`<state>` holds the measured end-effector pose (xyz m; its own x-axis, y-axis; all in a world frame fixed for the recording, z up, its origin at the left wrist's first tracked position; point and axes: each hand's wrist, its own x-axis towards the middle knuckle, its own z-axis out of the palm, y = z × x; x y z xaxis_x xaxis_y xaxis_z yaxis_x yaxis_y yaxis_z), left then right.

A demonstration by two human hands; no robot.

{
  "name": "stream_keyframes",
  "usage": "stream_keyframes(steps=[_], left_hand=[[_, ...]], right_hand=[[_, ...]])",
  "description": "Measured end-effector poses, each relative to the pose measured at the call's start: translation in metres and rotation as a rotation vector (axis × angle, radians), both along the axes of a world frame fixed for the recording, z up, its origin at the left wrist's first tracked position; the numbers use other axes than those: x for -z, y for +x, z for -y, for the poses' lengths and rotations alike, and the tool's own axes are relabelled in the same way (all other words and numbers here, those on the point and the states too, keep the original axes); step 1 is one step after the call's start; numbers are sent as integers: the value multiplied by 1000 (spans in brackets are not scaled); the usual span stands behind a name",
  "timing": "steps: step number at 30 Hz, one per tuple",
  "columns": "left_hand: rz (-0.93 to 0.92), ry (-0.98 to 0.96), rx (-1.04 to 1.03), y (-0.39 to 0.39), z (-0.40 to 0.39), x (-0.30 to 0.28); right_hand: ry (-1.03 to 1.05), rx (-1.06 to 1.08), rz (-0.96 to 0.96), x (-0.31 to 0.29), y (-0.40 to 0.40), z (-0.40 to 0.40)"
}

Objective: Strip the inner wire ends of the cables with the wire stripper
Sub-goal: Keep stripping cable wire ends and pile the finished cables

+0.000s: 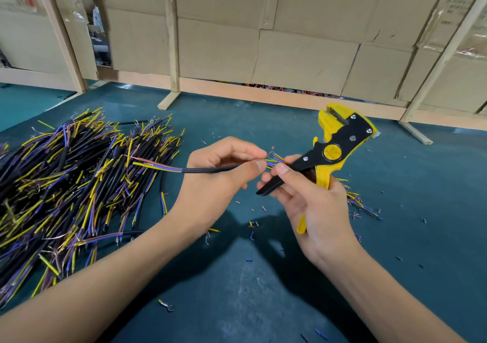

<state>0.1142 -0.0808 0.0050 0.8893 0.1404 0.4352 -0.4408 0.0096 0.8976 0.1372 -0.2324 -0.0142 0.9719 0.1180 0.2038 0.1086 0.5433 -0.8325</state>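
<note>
At far left I see the cable pile (73, 184) heaped on the teal table (237, 276). My left hand (218, 174) pinches one black cable (208, 170), thumb over it, coloured ends fanning toward the right hand (308, 200), which grips the yellow wire stripper (332, 147), head tilted up. Insulation scraps (253, 224) lie below; a cardboard wall (290, 39) stands behind.

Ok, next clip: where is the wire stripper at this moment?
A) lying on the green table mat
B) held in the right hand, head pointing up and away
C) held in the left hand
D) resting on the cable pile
B: the right hand grips the wire stripper by its handles, its yellow head raised off the table, while the left hand pinches a black cable.
</note>
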Motion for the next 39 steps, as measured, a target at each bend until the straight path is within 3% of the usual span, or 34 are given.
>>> stream_keyframes(steps=[3,9,12,18,22,24,31,39], left_hand=[[50,117,-1,1,-4,2],[357,885,126,18,-43,8],[420,1074,13,25,-57,10],[415,642,-150,15,-47,-1],[587,897,-178,-2,-23,-8],[561,972,-223,-5,-15,-8],[320,878,-219,1,-13,0],[293,853,-269,1,-9,3]], right_hand=[[10,13,11,-3,1,2],[3,-24,7,-13,8,11],[-36,-82,3,-15,10,16],[-95,-94,-20,-15,6,12],[-128,-88,-3,-12,6,12],[-139,-79,1,-11,6,13],[-129,-51,6,-6,8,10],[-47,-113,-10,-5,4,5]])
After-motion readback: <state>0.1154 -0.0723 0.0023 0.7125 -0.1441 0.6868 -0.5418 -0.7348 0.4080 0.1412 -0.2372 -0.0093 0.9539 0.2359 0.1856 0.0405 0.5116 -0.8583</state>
